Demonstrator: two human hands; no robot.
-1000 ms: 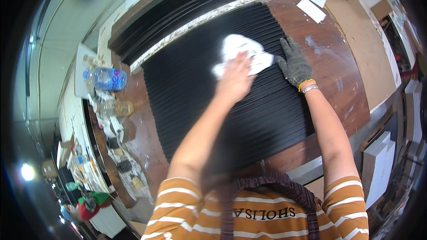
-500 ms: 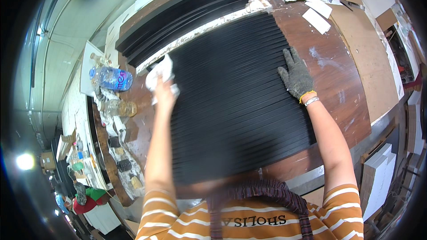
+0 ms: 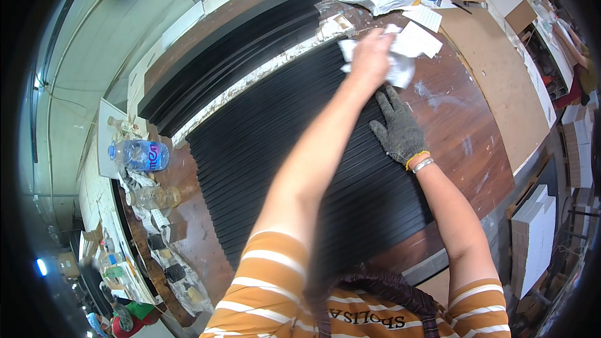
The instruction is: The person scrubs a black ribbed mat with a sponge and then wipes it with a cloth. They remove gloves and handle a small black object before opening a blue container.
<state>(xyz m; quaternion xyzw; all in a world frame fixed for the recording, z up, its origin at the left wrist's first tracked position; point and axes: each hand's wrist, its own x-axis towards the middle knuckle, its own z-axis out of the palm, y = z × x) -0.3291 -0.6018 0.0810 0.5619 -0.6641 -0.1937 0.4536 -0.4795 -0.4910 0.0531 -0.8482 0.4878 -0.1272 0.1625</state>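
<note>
Your bare left grip [image 3: 370, 59] is clenched around a bunched white cloth [image 3: 401, 71], which spills out on both sides of your fingers at the far right corner of the black strips [image 3: 269, 150], partly beyond their ends and over the brown bench [image 3: 460, 119]. The cloth is crumpled and somewhat blurred; its larger lobe points right and toward you, and no clear long axis shows. Your gloved right grip [image 3: 399, 131] grasps nothing, laid spread on the strips' right ends, just nearer you than the cloth, fingers pointing away. The strips lie side by side, long axes slanting from lower left to upper right, roughly alongside the white-speckled bar [image 3: 269, 67] beyond them.
</note>
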